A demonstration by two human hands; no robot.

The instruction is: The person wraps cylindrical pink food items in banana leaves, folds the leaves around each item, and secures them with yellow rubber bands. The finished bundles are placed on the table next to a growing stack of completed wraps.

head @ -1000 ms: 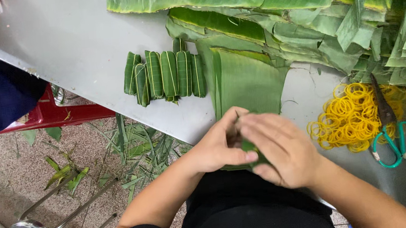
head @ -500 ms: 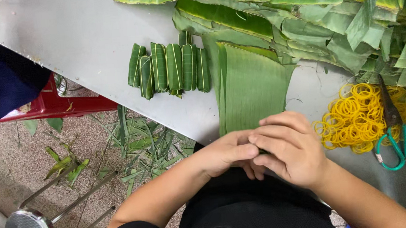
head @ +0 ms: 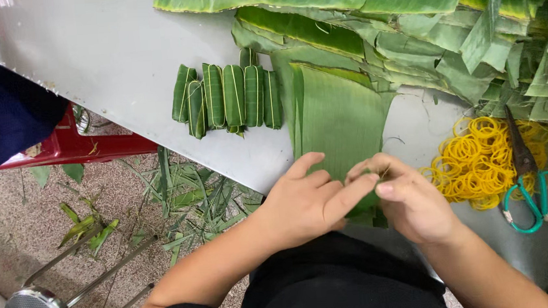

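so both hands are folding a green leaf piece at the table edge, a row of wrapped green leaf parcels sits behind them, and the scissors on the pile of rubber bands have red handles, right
Not quite: the head view shows the scissors with teal-green handles, not red. The rest holds: the left hand and right hand work a green leaf piece at the edge of the grey metal table, the wrapped green leaf parcels lie in a row behind, and the scissors rest on the yellow rubber bands.

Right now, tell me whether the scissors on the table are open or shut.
Shut. The scissors lie flat on the heap of yellow rubber bands, blades together in one dark point, the two handle loops close side by side.
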